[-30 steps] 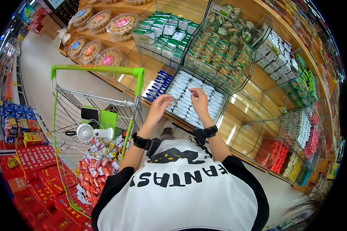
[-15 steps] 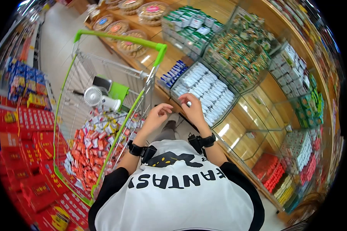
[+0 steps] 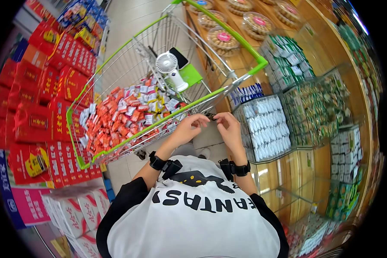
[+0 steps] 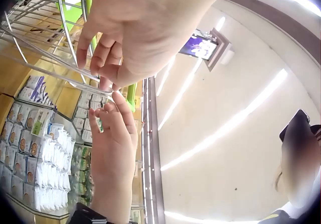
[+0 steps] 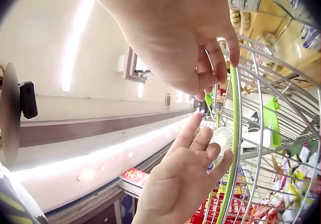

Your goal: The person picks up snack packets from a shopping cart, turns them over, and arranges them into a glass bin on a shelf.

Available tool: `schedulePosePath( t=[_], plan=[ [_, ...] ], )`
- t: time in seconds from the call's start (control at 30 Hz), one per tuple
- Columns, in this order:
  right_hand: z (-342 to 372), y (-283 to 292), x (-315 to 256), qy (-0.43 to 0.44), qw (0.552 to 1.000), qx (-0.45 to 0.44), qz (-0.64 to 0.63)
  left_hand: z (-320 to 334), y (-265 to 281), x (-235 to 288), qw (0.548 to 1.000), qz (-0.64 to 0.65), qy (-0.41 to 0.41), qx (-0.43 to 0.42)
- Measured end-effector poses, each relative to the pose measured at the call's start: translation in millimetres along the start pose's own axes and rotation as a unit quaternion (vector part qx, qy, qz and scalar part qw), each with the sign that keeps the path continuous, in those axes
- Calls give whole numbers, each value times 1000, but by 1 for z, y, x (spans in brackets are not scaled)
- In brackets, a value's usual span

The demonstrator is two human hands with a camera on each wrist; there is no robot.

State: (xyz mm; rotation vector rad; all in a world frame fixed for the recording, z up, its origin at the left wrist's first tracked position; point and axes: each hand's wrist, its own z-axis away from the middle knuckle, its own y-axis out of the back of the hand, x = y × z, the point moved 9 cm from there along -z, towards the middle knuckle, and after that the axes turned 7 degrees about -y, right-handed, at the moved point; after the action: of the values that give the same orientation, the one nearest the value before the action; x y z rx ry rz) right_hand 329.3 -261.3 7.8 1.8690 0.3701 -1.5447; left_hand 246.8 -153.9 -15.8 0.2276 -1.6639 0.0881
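Loosely bent, the left grip (image 3: 191,129) and right grip (image 3: 229,129) faced each other at centre, near but apart, both released and holding nothing. Just beside the left grip, towards the far left, stood the shopping cart (image 3: 256,68); whether the fingers brushed its wire could not be told. Judged hazards: a sharp push or a knock from a knuckle could have jolted it, tumbling the white fan (image 3: 167,63) and dark phone-like object (image 3: 180,59) from its far right end onto the load; a swing rightward could have struck the wooden shelf (image 3: 273,174). In appearance, the cart was silvery wire edged in bright green, its left part heaped with wrapped pieces (image 3: 120,112) in orange, white, yellow and purple. On the right, white packets (image 3: 268,127) lay in close rows within a clear-walled bin (image 3: 276,155). On the far left, red boxes (image 3: 71,86) stood stacked.
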Motion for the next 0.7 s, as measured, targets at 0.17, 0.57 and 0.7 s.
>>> schedulePosePath(
  t=[0.17, 0.57, 0.7],
  plan=[
    [-12, -26, -22, 42, 997, -63, 11, 9, 15, 19, 1000, -8, -6, -8],
    [-40, -155, -78, 131, 948, -286, 48, 46, 142, 66, 992, -55, -42, 105],
    [-45, -198, -90, 113, 928, -351, 49, 71, 195, 61, 985, -51, -39, 159]
  ],
)
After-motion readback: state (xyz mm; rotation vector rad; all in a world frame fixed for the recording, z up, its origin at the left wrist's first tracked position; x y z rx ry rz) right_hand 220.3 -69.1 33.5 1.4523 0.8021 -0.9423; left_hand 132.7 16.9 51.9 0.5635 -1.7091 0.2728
